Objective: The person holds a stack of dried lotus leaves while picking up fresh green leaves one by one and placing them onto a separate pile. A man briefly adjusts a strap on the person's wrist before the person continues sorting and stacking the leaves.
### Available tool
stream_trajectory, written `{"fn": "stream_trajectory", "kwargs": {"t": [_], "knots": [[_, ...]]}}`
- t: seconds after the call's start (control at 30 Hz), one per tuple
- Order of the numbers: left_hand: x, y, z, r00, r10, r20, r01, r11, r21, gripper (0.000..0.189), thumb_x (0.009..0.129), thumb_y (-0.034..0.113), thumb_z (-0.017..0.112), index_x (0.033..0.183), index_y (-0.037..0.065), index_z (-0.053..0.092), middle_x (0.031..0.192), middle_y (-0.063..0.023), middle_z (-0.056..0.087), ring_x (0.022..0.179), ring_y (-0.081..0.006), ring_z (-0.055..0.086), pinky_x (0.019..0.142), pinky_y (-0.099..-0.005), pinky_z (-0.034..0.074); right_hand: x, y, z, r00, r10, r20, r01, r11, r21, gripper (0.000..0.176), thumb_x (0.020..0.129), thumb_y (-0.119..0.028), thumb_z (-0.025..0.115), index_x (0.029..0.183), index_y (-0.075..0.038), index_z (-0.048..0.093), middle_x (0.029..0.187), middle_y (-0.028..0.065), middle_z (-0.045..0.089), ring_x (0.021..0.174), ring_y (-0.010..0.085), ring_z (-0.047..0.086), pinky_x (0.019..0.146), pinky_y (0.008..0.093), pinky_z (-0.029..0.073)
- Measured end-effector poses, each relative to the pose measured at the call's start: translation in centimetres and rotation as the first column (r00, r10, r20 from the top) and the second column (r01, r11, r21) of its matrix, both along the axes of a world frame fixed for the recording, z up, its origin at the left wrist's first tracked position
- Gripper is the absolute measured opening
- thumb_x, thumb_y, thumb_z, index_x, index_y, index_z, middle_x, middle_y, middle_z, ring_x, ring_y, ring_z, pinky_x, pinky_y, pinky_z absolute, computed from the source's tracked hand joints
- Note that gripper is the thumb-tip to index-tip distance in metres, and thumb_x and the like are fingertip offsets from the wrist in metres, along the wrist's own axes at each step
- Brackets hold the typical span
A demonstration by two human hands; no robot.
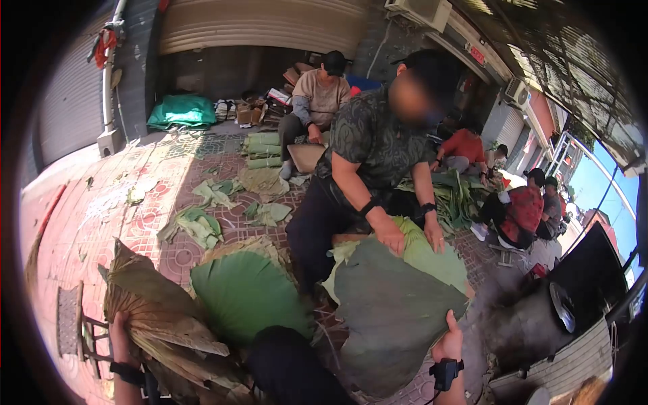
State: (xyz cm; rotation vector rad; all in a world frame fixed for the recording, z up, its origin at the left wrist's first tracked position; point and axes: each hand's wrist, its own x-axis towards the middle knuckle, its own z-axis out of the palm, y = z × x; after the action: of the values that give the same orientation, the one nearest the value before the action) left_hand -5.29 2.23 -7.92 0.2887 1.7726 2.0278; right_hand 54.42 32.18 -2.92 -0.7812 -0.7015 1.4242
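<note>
My left hand [122, 337] is closed on the outer edge of a folded, brownish dried lotus leaf [162, 314], its fingers partly hidden behind it. At the right, my right hand [448, 341] pinches the edge of a broad, dull green lotus leaf [391, 310], thumb on top. Between them a brighter green lotus leaf [246, 293] lies over yellowish dry leaves. Opposite me, a co-worker's hands [390, 233] rest on a pale green lotus leaf [432, 250], just beyond the one I hold.
A small stool [69, 322] stands at the left. Loose leaf scraps [201, 226] litter the patterned paving. Behind, another person [320, 101] sits by rolled leaf bundles [263, 145] and a green sack [181, 111]. More people sit at right, near a dark bin-like object [594, 270].
</note>
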Motion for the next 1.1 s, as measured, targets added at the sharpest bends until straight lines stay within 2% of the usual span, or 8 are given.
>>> {"fn": "stream_trajectory", "kwargs": {"t": [0.07,0.27,0.5,0.7,0.8,0.87,0.97,1.1], "knots": [[2.2,0.7,2.6,1.000,-0.014,0.021,0.014,1.000,-0.013,0.030,0.086,0.037,0.053,0.091,0.007,0.058,0.089,-0.0026,0.056,0.085,-0.0159,0.054,0.078,-0.0308,0.044,1.8,0.4,0.2,1.000,0.020,-0.007,-0.020,1.000,-0.007,0.037,0.095,-0.025,0.048,0.123,-0.001,0.047,0.121,0.0113,0.055,0.108,0.0258,0.054,0.093,0.0409,0.043],[0.3,0.3,0.0,0.990,0.116,0.079,-0.119,0.993,0.025,0.029,0.084,0.037,0.054,0.092,0.009,0.059,0.089,-0.0021,0.056,0.084,-0.0153,0.054,0.077,-0.0304,0.044,2.2,2.2,0.4,1.000,0.015,-0.003,-0.015,1.000,0.006,0.037,0.094,-0.025,0.049,0.122,-0.001,0.048,0.120,0.0117,0.055,0.107,0.0265,0.054,0.093,0.0413,0.043],[0.0,-0.6,0.9,0.998,0.013,0.059,-0.012,1.000,-0.007,0.032,0.083,0.037,0.055,0.096,0.007,0.058,0.092,-0.0031,0.057,0.087,-0.0160,0.054,0.079,-0.0298,0.043,1.7,2.2,1.0,0.999,0.004,-0.033,-0.005,1.000,-0.019,0.037,0.094,-0.025,0.050,0.122,-0.001,0.048,0.121,0.0114,0.055,0.108,0.0273,0.054,0.094,0.0418,0.043],[-2.9,-1.4,-2.6,0.993,0.119,0.006,-0.120,0.992,0.039,0.029,0.082,0.032,0.055,0.096,0.006,0.058,0.087,-0.0033,0.058,0.079,-0.0170,0.056,0.073,-0.0294,0.046,0.3,2.7,2.3,0.998,0.013,-0.060,-0.014,1.000,-0.011,0.037,0.093,-0.024,0.051,0.122,-0.002,0.048,0.120,0.0111,0.056,0.108,0.0265,0.053,0.093,0.0416,0.043],[2.6,0.2,3.8,0.991,0.086,0.099,-0.093,0.993,0.072,0.034,0.078,0.031,0.058,0.093,0.001,0.060,0.086,-0.0073,0.060,0.074,-0.0204,0.059,0.065,-0.0334,0.048,-0.3,3.5,2.5,0.998,-0.050,0.022,0.050,0.999,0.016,0.035,0.093,-0.024,0.052,0.121,-0.003,0.049,0.118,0.0104,0.056,0.106,0.0259,0.055,0.092,0.0413,0.044],[2.6,-0.1,3.6,0.988,0.139,0.066,-0.143,0.988,0.051,0.030,0.079,0.029,0.057,0.090,0.002,0.060,0.084,-0.0084,0.060,0.072,-0.0207,0.060,0.060,-0.0340,0.050,0.5,4.9,1.4,0.999,-0.008,0.044,0.009,1.000,-0.022,0.035,0.093,-0.026,0.051,0.120,-0.003,0.050,0.116,0.0096,0.058,0.103,0.0258,0.056,0.089,0.0411,0.045],[3.0,0.0,4.6,0.977,0.143,0.161,-0.150,0.988,0.035,0.028,0.079,0.026,0.057,0.093,0.002,0.055,0.082,-0.0103,0.059,0.071,-0.0213,0.060,0.059,-0.0350,0.051,-0.7,5.5,1.7,0.995,0.085,0.051,-0.083,0.996,-0.036,0.037,0.094,-0.030,0.050,0.118,-0.003,0.051,0.117,0.0098,0.057,0.102,0.0251,0.057,0.088,0.0402,0.046],[3.7,0.1,5.5,0.951,0.207,0.228,-0.225,0.973,0.058,0.027,0.077,0.021,0.059,0.093,0.000,0.051,0.081,-0.0116,0.058,0.066,-0.0233,0.061,0.060,-0.0358,0.053,-4.2,4.7,3.3,0.986,0.075,0.147,-0.082,0.996,0.044,0.040,0.092,-0.033,0.053,0.118,-0.003,0.050,0.115,0.0085,0.058,0.101,0.0234,0.057,0.087,0.0382,0.046]]}}
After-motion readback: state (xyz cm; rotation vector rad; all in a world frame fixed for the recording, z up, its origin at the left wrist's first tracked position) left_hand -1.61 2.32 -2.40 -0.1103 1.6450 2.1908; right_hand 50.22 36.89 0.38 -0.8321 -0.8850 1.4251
